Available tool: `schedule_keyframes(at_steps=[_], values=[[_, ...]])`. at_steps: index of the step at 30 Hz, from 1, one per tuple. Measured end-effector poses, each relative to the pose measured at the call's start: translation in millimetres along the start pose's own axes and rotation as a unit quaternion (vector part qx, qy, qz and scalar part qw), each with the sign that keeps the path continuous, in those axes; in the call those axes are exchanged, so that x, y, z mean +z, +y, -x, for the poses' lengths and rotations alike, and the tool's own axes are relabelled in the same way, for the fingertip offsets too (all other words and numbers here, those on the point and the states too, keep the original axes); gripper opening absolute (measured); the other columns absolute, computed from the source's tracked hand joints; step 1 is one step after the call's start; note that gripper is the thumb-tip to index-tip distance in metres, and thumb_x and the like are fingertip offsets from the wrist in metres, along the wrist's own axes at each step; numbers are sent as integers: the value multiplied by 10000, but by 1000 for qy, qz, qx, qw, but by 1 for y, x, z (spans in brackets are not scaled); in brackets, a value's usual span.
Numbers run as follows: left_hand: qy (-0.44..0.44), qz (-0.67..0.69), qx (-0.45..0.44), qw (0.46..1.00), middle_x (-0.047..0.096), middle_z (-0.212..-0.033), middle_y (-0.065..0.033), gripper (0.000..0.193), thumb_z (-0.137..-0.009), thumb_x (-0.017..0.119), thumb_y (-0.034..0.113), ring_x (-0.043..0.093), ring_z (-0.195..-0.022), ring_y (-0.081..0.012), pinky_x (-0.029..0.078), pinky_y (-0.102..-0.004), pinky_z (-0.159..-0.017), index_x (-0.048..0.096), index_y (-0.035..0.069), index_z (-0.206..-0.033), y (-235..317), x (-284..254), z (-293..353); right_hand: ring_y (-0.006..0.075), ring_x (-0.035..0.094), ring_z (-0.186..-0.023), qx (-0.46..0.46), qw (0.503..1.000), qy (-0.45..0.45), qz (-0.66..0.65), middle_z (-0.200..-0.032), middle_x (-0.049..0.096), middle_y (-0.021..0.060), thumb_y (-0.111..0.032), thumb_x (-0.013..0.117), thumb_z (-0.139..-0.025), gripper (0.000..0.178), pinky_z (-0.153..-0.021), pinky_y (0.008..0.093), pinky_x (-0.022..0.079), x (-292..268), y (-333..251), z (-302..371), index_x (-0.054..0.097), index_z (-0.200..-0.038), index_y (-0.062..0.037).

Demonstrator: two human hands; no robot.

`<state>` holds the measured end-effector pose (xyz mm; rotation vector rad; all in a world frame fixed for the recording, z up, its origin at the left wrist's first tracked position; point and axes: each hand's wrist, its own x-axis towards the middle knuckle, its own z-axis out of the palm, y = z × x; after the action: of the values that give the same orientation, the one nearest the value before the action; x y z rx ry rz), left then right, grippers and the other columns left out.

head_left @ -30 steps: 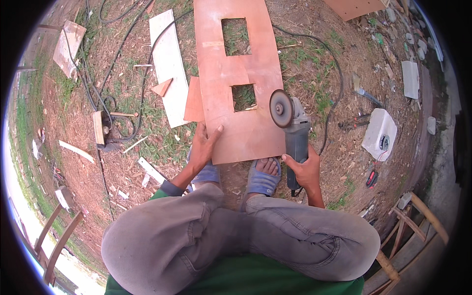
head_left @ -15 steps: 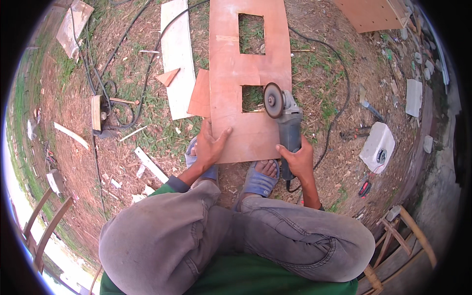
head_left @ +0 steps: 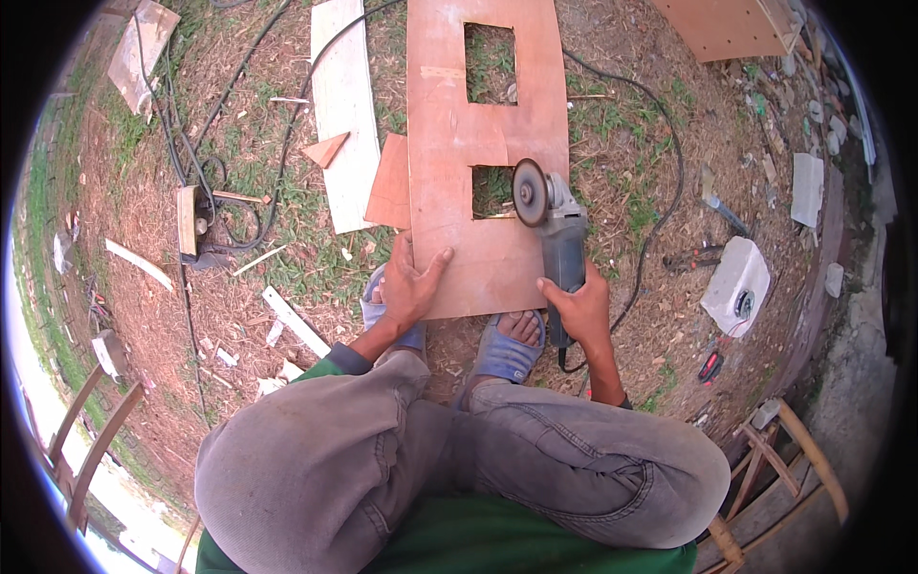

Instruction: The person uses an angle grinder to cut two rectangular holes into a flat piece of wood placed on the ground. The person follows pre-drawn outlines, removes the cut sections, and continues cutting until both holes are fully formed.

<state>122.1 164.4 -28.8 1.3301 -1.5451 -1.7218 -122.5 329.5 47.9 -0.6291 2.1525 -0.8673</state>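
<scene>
A long reddish plywood panel (head_left: 478,268) with two rectangular cutouts stretches away from just above my feet. My left hand (head_left: 413,287) is closed on its near left edge, thumb on the top face and the other fingers partly hidden. In my right hand (head_left: 585,304) is a grey angle grinder (head_left: 564,244), gripped by its body. The grinder's round disc (head_left: 532,192) stands on edge beside the right side of the nearer cutout; whether it touches the wood or is spinning, I cannot tell. The grinder's cord leaves from its lower end.
Beside the panel lie a pale board (head_left: 344,143) and a reddish wood offcut (head_left: 387,187). Further left is a power tool with a wooden base (head_left: 191,220) among black cables. On the right are pliers (head_left: 693,258), a white block (head_left: 734,287) and a wooden box (head_left: 722,29).
</scene>
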Motion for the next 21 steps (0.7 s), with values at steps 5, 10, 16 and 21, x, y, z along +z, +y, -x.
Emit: schedule_keyframes(at_steps=[5,10,16,21], values=[[9,57,6,998,751,-1255,-173,480,-1021,839,117,735,-1151,-205,593,-353,-1021,573,-46,-1385,-3,3,1,315,810,-861,18,1000,-4,-1,-947,804,213,-240,938,-837,486,-811,444,619,2,1,-2,728,-1168,48],[7,31,-11,999,749,-1263,-171,475,-1023,833,100,727,-1170,-198,590,-347,-1029,568,-48,-1390,2,1,1,327,821,-879,18,1000,-9,0,-974,812,227,-245,939,-837,503,-823,448,623,1,0,-2,725,-1178,56],[6,40,-13,999,749,-1267,-172,471,-1025,833,106,729,-1163,-197,593,-347,-1025,571,-50,-1383,6,2,2,333,827,-896,23,1000,-12,11,-979,818,234,-248,936,-841,514,-835,447,627,0,-2,-3,721,-1191,60],[2,33,-19,999,745,-1277,-177,476,-1030,829,107,728,-1167,-200,592,-348,-1027,565,-50,-1394,4,0,1,334,828,-901,33,999,-18,19,-979,818,235,-245,936,-840,519,-842,449,626,-1,-7,-2,718,-1198,62]])
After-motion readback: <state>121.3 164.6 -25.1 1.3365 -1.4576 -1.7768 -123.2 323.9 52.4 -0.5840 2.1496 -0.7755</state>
